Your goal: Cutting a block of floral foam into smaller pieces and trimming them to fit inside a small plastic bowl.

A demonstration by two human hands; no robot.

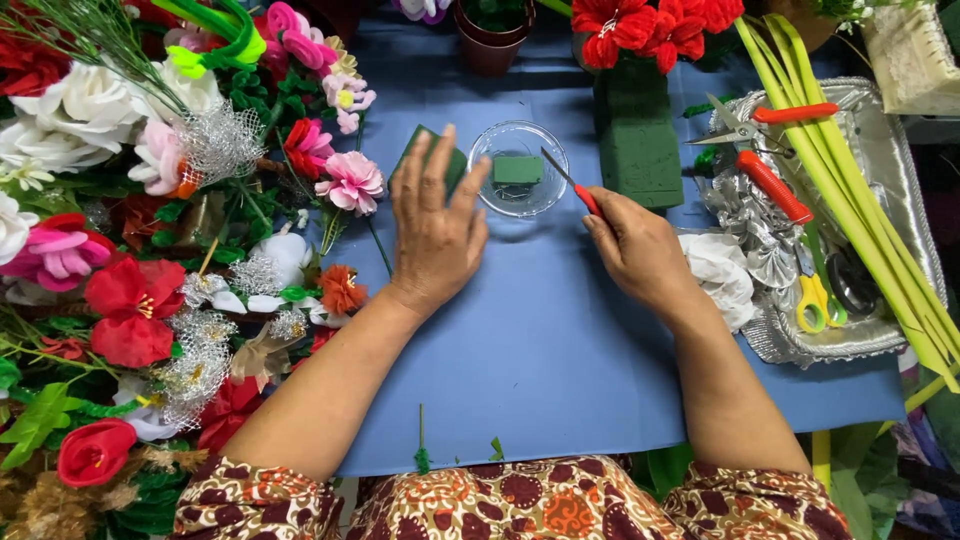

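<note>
Diagonally, knife (570, 181) in right hand (640, 247), blade pointing up-left

Blue table (540, 350) — glass bowl (518, 170), silver tray (890, 150)

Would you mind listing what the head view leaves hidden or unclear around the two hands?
- Green foam piece: mostly covered by the left hand.
- Knife: red handle largely inside the right hand.
- Yellow-handled scissors on the silver tray: blades hidden under the green leaf strips.
- Red flowers: cut off by the top edge.
</note>
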